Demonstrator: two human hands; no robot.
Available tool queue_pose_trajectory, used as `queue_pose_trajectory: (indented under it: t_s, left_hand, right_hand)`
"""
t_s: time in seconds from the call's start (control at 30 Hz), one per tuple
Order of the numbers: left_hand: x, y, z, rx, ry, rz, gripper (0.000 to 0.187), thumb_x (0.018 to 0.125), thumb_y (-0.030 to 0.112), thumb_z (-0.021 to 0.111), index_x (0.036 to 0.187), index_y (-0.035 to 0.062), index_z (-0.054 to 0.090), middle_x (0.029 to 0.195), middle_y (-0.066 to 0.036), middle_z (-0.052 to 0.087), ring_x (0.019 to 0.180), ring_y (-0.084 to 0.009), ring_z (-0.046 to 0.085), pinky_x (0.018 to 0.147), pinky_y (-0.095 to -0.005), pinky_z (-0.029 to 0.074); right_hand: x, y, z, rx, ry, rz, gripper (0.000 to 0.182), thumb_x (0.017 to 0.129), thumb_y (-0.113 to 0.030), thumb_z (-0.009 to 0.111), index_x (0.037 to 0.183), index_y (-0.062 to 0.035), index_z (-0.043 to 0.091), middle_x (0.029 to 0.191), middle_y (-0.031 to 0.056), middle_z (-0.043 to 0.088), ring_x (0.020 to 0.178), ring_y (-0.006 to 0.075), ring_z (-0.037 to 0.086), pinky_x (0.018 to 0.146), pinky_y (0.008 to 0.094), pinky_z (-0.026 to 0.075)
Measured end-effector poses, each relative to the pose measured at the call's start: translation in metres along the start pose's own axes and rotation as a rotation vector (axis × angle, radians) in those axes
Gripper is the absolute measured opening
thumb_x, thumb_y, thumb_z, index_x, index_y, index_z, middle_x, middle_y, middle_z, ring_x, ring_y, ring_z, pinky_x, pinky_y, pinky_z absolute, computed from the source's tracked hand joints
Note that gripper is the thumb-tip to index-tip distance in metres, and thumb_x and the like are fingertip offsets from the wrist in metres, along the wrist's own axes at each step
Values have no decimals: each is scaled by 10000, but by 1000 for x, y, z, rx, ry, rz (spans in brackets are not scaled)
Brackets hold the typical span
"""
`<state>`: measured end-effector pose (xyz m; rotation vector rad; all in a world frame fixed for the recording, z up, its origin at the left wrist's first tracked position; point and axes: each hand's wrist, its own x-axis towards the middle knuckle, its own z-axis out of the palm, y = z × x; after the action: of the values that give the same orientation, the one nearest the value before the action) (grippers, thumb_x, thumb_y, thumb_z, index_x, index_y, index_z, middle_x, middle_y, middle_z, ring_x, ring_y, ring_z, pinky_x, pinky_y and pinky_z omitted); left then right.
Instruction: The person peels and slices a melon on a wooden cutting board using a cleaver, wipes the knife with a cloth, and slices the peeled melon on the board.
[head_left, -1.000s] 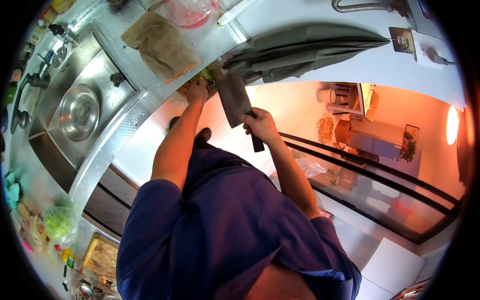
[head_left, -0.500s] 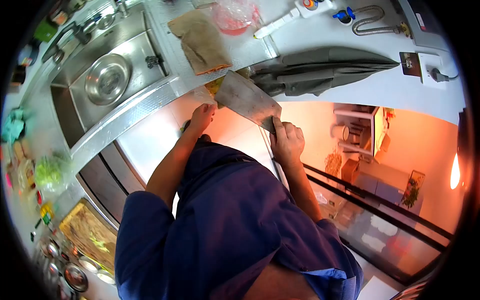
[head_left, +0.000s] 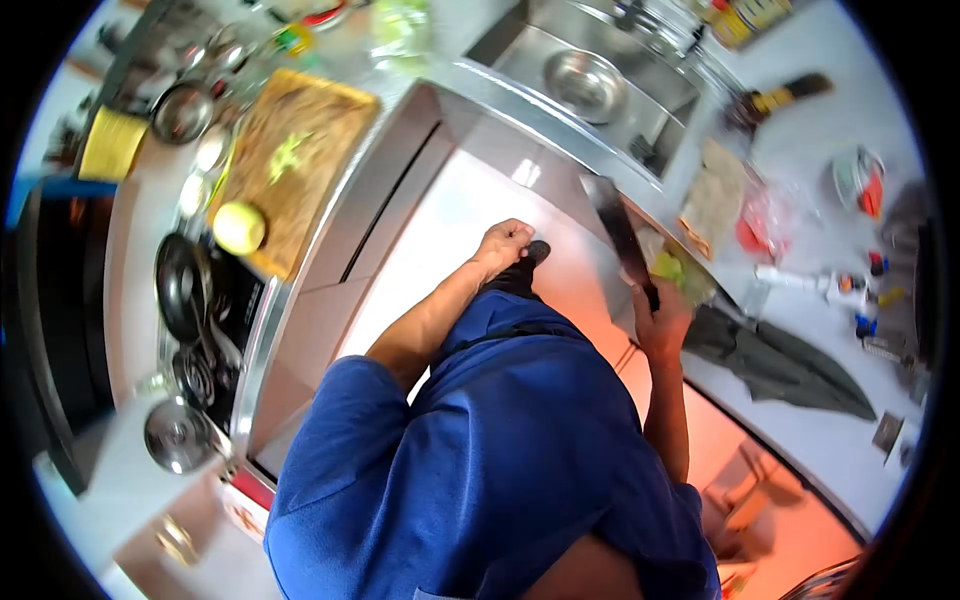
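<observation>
My right hand [head_left: 664, 316] is closed around the handle of a cleaver [head_left: 618, 225]. The blade points up and away from me, seen nearly edge-on, beside the counter edge below the sink. Out in front of my body, over the pale floor, my left hand [head_left: 503, 246] is loosely curled, with nothing visible in it. On the left counter lies a wooden cutting board [head_left: 325, 108]. Small cut green pieces [head_left: 288, 157] rest on it, and a round pale yellow vegetable [head_left: 239, 228] sits at its near left corner.
A metal bowl [head_left: 585, 86] stands in the sink [head_left: 515, 62]. To its right are a brown cloth [head_left: 716, 190] and a pinkish plastic bag [head_left: 765, 222]. A wok [head_left: 180, 290] is on the stove at left. Dark grey fabric [head_left: 775, 360] hangs along the right side.
My view has swung left, bringing the cutting board and stove into sight. The cleaver has turned from broadside to nearly edge-on, still in my right hand. My left hand stays curled.
</observation>
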<state>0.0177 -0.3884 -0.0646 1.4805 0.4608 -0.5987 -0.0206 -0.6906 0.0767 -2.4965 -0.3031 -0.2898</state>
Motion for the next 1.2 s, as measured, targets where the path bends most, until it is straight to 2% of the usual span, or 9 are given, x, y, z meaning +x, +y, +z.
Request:
queue_pose_trajectory:
  t_s: [0.07,0.17,0.4,0.53,0.63,0.77,0.83,0.97,1.2]
  left_hand:
    - [-31,-9,-33,-91,156,33,291,1024,300,633,1165,51,686,1003,-55,684,850,-155,654,751,-316,531]
    - [-59,-41,-89,-166,357,33,315,1022,330,637,1172,57,683,1019,-59,689,863,-159,662,756,-324,534]
    - [-101,-89,-187,-311,715,82,320,1023,346,650,1155,56,677,1016,-57,695,891,-175,673,770,-336,548]
    - [-98,-85,-251,-17,926,150,292,1007,295,673,1109,23,709,925,-47,690,886,-130,642,799,-324,537]
    - [-88,-65,-298,33,1100,256,312,990,286,687,1137,12,714,902,-45,691,873,-141,637,815,-326,530]
    - [-72,-39,-356,144,1192,316,353,954,257,703,1194,-1,697,1081,-174,706,1016,-285,675,927,-382,524]
    - [-65,-22,-378,275,1334,425,401,939,244,704,1241,-16,665,1245,-241,641,1174,-375,618,1031,-425,479]
    - [-52,-12,-410,298,1286,357,543,945,268,682,1397,-5,556,1470,-285,511,1361,-453,489,1135,-475,404]
    - [-28,5,-429,338,1365,188,670,911,333,716,1458,13,499,1563,-282,421,1421,-471,423,1166,-491,376]
  right_hand:
    - [6,-1,21,120,-95,52,160,921,-179,741,977,-33,703,814,122,698,696,266,683,607,363,511]
    - [28,-23,57,482,-371,356,251,963,-223,714,853,-14,629,652,30,605,564,100,588,526,309,461]
    - [81,-94,124,496,-580,248,234,944,-236,729,877,-26,651,659,15,618,564,90,591,528,295,462]
    - [113,-151,164,179,-521,-46,236,905,-270,736,996,-54,708,712,146,666,624,284,660,609,403,509]
    - [139,-192,201,113,-552,-84,258,895,-285,731,1018,-59,712,774,200,675,711,368,677,663,447,520]
    - [174,-242,245,101,-576,-192,236,890,-261,732,995,-51,708,832,193,686,755,384,684,681,469,524]
    - [187,-264,266,75,-500,-304,221,881,-245,734,979,-49,703,844,193,686,764,397,679,685,482,524]
    - [221,-294,312,53,-407,-488,180,855,-198,742,936,-48,684,879,198,690,796,424,672,699,510,533]
    - [270,-332,390,31,-433,-621,207,852,-194,748,993,-54,689,910,203,700,830,417,687,718,512,545]
